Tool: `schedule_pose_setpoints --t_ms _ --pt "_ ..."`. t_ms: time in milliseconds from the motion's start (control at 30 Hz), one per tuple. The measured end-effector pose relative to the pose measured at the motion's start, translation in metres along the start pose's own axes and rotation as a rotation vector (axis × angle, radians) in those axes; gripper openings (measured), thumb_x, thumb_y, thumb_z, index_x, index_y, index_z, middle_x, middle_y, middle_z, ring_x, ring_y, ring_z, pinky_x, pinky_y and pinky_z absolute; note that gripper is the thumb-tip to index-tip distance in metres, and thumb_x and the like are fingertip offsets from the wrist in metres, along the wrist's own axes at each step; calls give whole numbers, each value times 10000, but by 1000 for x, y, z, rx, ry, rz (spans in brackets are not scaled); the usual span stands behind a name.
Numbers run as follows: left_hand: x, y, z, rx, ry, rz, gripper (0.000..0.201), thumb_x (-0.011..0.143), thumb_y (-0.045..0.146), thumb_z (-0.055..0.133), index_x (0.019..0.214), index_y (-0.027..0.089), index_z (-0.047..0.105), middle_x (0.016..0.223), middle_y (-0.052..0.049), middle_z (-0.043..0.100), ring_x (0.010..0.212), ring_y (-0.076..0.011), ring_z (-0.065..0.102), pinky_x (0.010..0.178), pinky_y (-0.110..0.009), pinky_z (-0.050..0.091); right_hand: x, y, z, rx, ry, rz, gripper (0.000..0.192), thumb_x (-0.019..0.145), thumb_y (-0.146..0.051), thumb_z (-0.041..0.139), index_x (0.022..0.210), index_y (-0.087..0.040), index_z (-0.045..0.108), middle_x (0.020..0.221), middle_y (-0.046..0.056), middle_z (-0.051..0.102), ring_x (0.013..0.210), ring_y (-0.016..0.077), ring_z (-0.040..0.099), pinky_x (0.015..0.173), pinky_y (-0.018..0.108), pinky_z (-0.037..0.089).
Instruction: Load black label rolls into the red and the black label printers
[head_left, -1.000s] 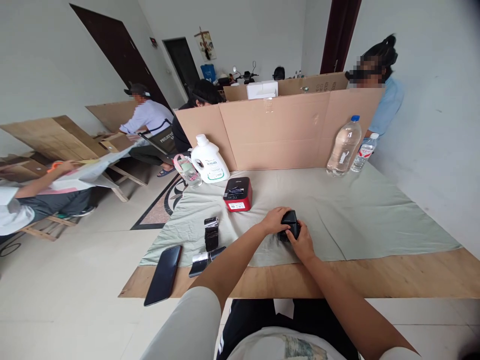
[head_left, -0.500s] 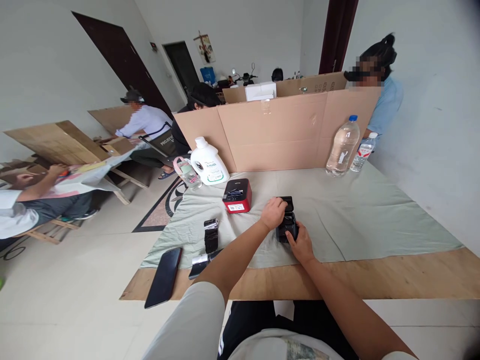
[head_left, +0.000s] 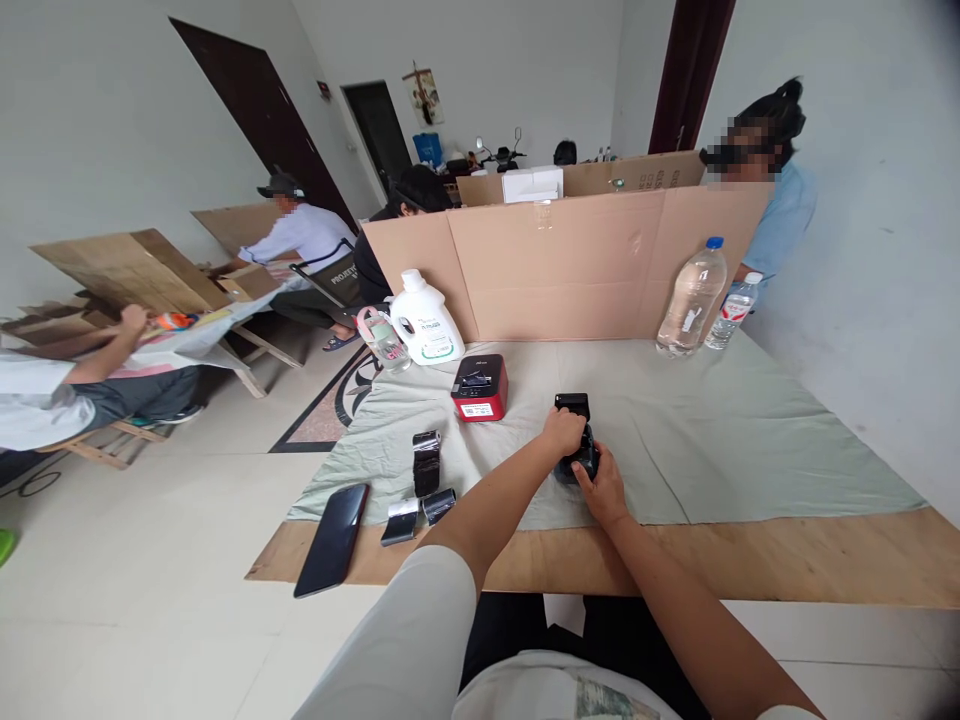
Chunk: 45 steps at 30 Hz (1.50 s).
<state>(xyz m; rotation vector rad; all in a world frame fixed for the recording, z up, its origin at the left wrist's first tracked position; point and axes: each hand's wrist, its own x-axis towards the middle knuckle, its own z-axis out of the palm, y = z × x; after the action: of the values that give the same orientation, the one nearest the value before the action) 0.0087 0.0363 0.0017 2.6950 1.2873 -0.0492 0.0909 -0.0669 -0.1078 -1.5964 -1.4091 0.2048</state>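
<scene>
Black device [head_left: 588, 459], both hands [head_left: 604, 486] on it, chair [head_left: 335, 281] lettered "PROJE"

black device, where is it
In the head view, the black device is right of the red box, with left hand over it, right hand holding it.

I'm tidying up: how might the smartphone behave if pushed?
The smartphone is probably stiff, being a flat slab. Its glossy look suggests slipperiness. It seems to slightly overhang the tabletop, so pushing it outward could tip it off.
</scene>
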Motion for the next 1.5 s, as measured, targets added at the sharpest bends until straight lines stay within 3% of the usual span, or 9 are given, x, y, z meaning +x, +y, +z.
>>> schedule_pose_setpoints --t_ms 233,533,733,867,1033,1133,1267,1367,1500 --pt "5 5 -5 118 -136 -17 304 726 217 655 1011 114 673 1161 -185 610 1134 -318 494 984 -440 317 0 1 1 -3 -6 -54 838 748 -694 525 1336 -116 374 1279 207 523 1182 336 501 974 535 413" --pt "-5 -12 -4 -77 -41 -48 343 665 278 680 1000 212 648 1031 -55 683 1040 -258 579 955 -376 380 1 2 -1 -29 -32 -46 907 701 -707 556 1339 -89 370 1274 227 521 1157 345 508 952 531 421" --pt "-7 -18 7 -342 68 -90 457 643 274 690 1088 214 604 1038 -23 680 971 -202 620 892 -308 453 0 0 -1 -84 -62 -43 1037 619 -731 615 1383 -97 316 1321 226 486 1198 367 479 972 536 407" --pt "-12 -25 4 -659 169 -74 366 638 199 681 999 170 637 986 -36 677 899 -173 616 810 -269 482 0 0 -1 -92 -55 -54 1102 579 -766 618 1387 -84 306 1325 240 478 1205 380 472 970 544 404" --pt "-53 -85 -14 -1109 177 -63 379 671 213 641 1038 119 627 928 -49 672 812 -149 614 756 -268 487 1 -1 -2 -78 -63 -65 1086 600 -799 573 1386 -96 315 1332 242 471 1214 378 464 974 547 395" --pt "-95 -143 -19 -1013 8 -224 343 643 202 640 978 127 653 859 -38 681 786 -173 628 715 -265 492 1 -3 -3 -82 -79 -56 1086 615 -810 549 1385 -81 313 1333 251 465 1216 376 453 980 550 384" --pt "-141 -196 -8 -570 -39 -477 277 643 196 620 911 155 675 830 -33 688 812 -212 640 700 -264 493 2 -4 -3 -90 -79 -61 1081 632 -815 530 1391 -81 300 1343 255 451 1230 376 437 990 553 370" --pt "-157 -204 3 -312 -35 -522 331 656 217 640 982 169 667 982 -64 676 954 -248 615 815 -303 485 2 -4 -3 -94 -83 -67 1072 646 -813 521 1394 -79 296 1335 253 458 1222 370 445 991 547 372" --pt "-168 -187 4 -100 72 -494 441 733 296 638 1158 183 596 1233 -105 574 1176 -281 496 973 -367 412 2 -4 -4 -101 -85 -72 1070 652 -814 513 1392 -71 300 1329 254 463 1207 367 455 986 542 378"
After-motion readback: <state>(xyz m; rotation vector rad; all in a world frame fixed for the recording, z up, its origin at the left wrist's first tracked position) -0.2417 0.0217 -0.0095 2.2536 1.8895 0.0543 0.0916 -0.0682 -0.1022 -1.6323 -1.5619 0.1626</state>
